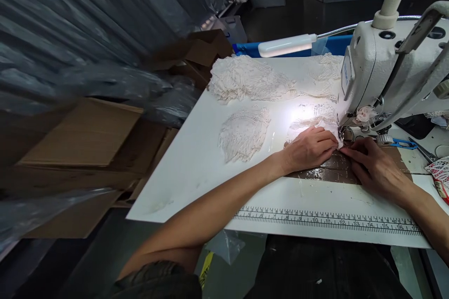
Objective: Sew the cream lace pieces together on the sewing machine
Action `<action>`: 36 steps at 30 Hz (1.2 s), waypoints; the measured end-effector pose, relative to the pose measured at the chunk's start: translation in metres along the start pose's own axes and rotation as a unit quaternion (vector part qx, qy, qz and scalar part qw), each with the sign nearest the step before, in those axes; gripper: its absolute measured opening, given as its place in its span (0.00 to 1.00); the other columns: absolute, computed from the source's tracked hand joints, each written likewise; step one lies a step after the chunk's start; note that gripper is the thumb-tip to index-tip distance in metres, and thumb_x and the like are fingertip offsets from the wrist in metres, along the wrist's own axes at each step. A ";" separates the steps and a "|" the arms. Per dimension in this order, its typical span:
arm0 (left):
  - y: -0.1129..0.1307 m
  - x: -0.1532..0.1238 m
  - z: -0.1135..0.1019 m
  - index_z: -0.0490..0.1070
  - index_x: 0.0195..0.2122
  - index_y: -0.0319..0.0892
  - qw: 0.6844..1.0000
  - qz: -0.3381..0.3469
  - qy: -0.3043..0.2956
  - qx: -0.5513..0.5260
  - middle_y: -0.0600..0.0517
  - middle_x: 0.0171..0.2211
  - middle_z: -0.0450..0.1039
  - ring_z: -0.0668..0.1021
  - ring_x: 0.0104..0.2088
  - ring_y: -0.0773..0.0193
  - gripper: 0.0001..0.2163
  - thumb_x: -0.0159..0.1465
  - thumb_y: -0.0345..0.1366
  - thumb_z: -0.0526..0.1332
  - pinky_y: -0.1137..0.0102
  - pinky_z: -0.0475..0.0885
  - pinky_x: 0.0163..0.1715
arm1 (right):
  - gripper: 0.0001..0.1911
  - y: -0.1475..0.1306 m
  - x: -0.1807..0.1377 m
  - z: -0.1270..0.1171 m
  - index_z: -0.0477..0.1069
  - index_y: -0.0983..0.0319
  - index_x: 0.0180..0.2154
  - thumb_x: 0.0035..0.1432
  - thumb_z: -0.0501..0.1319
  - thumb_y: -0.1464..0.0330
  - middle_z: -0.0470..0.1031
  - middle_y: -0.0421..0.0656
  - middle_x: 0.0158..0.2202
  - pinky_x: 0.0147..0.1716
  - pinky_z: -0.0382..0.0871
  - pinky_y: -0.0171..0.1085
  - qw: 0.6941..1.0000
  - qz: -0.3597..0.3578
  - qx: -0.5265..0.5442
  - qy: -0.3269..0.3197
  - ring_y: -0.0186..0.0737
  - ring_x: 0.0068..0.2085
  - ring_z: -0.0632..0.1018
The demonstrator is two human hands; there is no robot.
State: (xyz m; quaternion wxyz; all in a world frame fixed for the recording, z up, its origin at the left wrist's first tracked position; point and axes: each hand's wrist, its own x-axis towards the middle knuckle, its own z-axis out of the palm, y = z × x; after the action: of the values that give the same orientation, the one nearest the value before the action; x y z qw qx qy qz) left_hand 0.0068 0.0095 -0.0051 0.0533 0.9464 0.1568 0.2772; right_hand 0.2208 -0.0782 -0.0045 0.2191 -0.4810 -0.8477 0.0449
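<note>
My left hand [308, 148] lies on the white table [196, 163] with its fingers pressed down on a piece of white lace [321, 119] that runs under the sewing machine [389, 70]. My right hand [373, 166] meets it from the right, fingertips pinching the lace edge just in front of the presser foot [347, 134]. Both hands rest over a brown taped patch [333, 170] on the tabletop. The machine lamp [286, 45] throws a bright glare on the lace.
Two loose lace pieces [245, 133] [249, 77] lie further left and back on the table. A printed ruler [326, 221] runs along the front edge. Blue-handled snips [403, 144] sit right of the needle. Cardboard boxes [87, 135] and plastic sheeting fill the left.
</note>
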 end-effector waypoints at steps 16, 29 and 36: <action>0.005 -0.002 -0.003 0.74 0.39 0.40 0.997 0.015 -0.035 0.068 0.49 0.40 0.76 0.75 0.35 0.66 0.13 0.73 0.35 0.50 0.66 0.67 0.36 | 0.16 0.032 -0.001 -0.058 0.76 0.59 0.43 0.60 0.53 0.63 0.76 0.50 0.43 0.39 0.75 0.48 0.985 0.147 -0.010 0.092 0.50 0.41 0.78; 0.004 0.000 -0.001 0.69 0.42 0.37 0.999 -0.020 0.028 -0.040 0.47 0.36 0.75 0.76 0.38 0.67 0.11 0.73 0.29 0.47 0.70 0.77 0.38 | 0.20 0.029 -0.010 -0.044 0.68 0.61 0.34 0.67 0.44 0.57 0.73 0.52 0.32 0.31 0.71 0.43 0.991 0.104 -0.066 0.057 0.48 0.34 0.76; 0.006 0.002 -0.005 0.72 0.37 0.40 0.979 -0.122 0.020 -0.162 0.50 0.38 0.78 0.79 0.39 0.67 0.09 0.64 0.25 0.53 0.69 0.78 0.39 | 0.20 0.007 -0.015 -0.047 0.66 0.60 0.40 0.64 0.45 0.53 0.71 0.40 0.19 0.21 0.63 0.40 0.978 0.200 0.030 -0.052 0.44 0.20 0.72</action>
State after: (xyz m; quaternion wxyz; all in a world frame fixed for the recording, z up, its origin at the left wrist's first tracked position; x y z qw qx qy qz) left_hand 0.0070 0.0049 0.0015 0.2361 0.8933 0.2252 0.3093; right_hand 0.2522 -0.0933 0.0310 0.1756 -0.6312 -0.7427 0.1379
